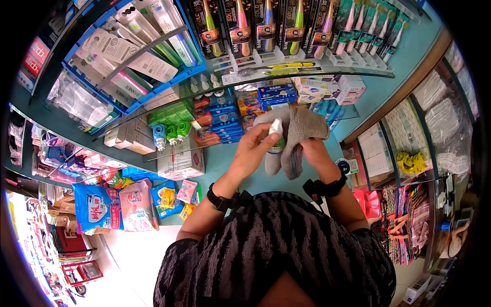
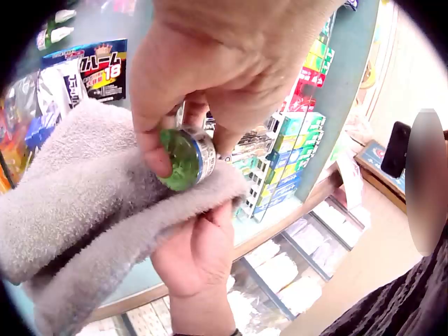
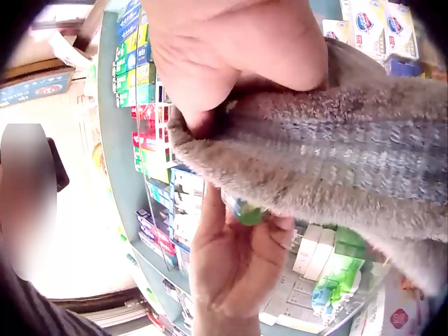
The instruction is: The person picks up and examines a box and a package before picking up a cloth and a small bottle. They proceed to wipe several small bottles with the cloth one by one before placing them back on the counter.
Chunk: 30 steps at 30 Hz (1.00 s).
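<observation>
Nearest, the left hand [image 1: 249, 152] pinches a small green bottle [image 1: 276, 143] between fingertips and thumb, holding it against the grey cloth [image 1: 303, 128]. The right hand [image 1: 313, 151] grips that cloth, which is bunched in its fingers. Beyond, a glass shelf [image 1: 353, 73] carries toothbrush packs [image 1: 266, 25] above stacked toothpaste boxes [image 1: 276, 94].

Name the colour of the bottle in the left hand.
Green; the bottle, against the grey cloth, shows best in the left wrist view.

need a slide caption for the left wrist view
Left hand pinches a small green bottle against a grey towel held by the right hand.
</observation>
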{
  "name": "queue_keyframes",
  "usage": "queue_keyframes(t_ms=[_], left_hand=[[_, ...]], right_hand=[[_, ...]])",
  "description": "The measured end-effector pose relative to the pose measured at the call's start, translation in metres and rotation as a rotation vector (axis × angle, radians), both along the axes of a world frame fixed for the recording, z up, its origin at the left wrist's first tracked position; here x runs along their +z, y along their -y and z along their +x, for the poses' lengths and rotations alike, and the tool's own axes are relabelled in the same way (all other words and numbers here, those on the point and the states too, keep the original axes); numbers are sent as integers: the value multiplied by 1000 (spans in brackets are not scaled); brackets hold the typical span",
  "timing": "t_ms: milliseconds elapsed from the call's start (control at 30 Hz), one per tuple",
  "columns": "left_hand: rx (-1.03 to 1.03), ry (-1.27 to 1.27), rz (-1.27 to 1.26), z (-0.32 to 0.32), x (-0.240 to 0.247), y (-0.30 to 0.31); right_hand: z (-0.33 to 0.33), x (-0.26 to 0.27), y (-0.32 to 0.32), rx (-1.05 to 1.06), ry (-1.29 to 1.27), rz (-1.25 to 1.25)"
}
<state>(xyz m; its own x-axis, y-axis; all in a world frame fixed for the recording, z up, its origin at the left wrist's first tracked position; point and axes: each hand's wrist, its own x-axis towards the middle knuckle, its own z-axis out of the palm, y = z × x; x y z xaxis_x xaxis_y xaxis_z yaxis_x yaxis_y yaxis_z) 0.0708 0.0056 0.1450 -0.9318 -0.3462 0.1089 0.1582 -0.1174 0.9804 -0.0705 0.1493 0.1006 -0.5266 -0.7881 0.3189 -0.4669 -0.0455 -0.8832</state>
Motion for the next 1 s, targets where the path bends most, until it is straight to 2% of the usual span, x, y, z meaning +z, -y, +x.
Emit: queue_keyframes(t_ms=[67, 133, 233, 333, 433, 533, 633, 733, 833, 1000], left_hand=[[-16, 30, -238, 1, -2, 0], [-57, 89, -395, 3, 0, 1], [-102, 142, -378, 6, -6, 1], [-127, 126, -244, 7, -17, 2], [-221, 158, -29, 11, -4, 0], [-247, 170, 27, 14, -1, 1], [-276, 123, 38, 16, -15, 7], [-304, 127, 354, 20, -25, 12], [-335, 195, 245, 24, -30, 15], [-306, 151, 18, 30, -21, 9]], right_hand=[[-5, -10, -5, 62, -38, 18], [4, 11, -4, 85, -75, 66], [7, 11, -2, 67, -295, -81], [14, 5, -2, -8, -302, -70], [22, 17, 5, 21, 232, -121], [27, 17, 5, -18, 266, -138], [26, 8, 1, -75, 726, -156], [29, 12, -13, -7, 304, 43], [24, 1, -11, 18, 149, 82], [29, 4, -10, -68, 407, 69]])
